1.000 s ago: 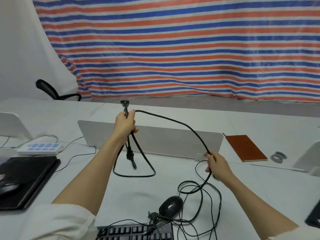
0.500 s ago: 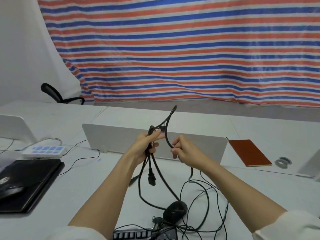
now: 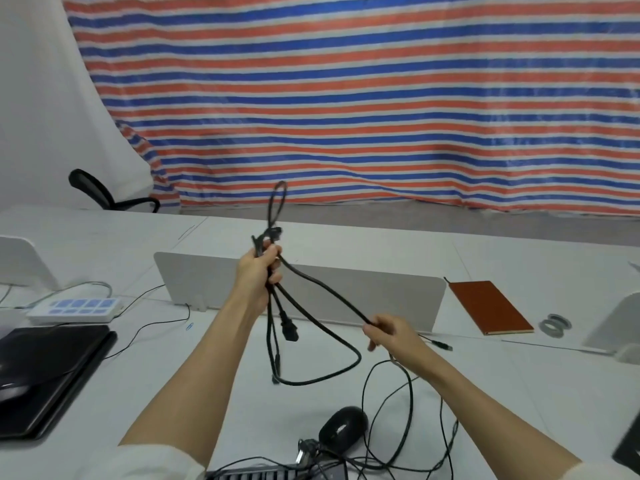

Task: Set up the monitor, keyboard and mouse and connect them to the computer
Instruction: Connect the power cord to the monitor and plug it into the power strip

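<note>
Untangling power cord [image 3: 322, 299]; left hand [image 3: 258, 271] grips bundled loops, right hand [image 3: 388, 332] pinches strand; next likely: free plug [image 3: 289, 330], find socket.

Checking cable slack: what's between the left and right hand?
Head view: a taut stretch of the black power cable runs from the left hand down to the right hand; nothing else between.

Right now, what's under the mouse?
The mouse sits on the white desk, with thin black cables looped beside and in front of it. A plug lies at its near-left. Whether any cable runs beneath it is hidden by its body.
</note>
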`<state>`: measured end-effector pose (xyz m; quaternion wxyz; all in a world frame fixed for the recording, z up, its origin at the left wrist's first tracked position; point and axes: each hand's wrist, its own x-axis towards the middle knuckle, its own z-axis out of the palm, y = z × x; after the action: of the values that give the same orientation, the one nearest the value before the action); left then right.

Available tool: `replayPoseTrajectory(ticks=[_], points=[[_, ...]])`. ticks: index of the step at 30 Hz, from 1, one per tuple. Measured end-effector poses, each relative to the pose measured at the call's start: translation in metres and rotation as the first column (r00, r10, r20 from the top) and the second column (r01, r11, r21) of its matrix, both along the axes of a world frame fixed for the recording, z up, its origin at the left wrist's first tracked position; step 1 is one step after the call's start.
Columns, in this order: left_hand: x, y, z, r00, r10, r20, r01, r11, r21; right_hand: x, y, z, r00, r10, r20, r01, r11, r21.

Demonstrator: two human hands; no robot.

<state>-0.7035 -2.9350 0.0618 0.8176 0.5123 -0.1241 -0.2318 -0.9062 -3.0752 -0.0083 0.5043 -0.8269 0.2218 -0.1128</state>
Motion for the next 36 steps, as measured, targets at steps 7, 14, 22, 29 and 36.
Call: replayPoseTrajectory(ticks=[7, 14, 22, 29, 36], points=[[0.025, 0.017, -0.005, 0.991, 0.078, 0.112, -0.100, 0.974, 0.205, -0.018, -0.039, -0.026, 0.974, -0.212, -0.083, 0.200, 0.971, -0.133], [-0.011, 0.014, -0.016, 0.895, -0.377, 0.241, 0.216, 0.836, 0.505, 0.027, -0.014, 0.034, 0.988, -0.151, 0.045, 0.157, 0.957, -0.242], [-0.042, -0.001, -0.040, 0.796, -0.492, 0.354, 0.179, 0.750, 0.637, 0.037, 0.014, 0.049, 0.984, -0.049, 0.172, 0.070, 0.990, -0.120], [-0.052, -0.013, -0.042, 0.766, -0.493, 0.412, 0.134, 0.749, 0.649, 0.021, -0.001, 0.041, 0.971, -0.127, 0.202, 0.146, 0.985, -0.086], [-0.018, -0.023, -0.038, 0.948, 0.090, 0.306, -0.214, 0.891, 0.401, -0.013, -0.021, 0.004, 0.996, -0.089, -0.032, 0.092, 0.989, 0.117]])
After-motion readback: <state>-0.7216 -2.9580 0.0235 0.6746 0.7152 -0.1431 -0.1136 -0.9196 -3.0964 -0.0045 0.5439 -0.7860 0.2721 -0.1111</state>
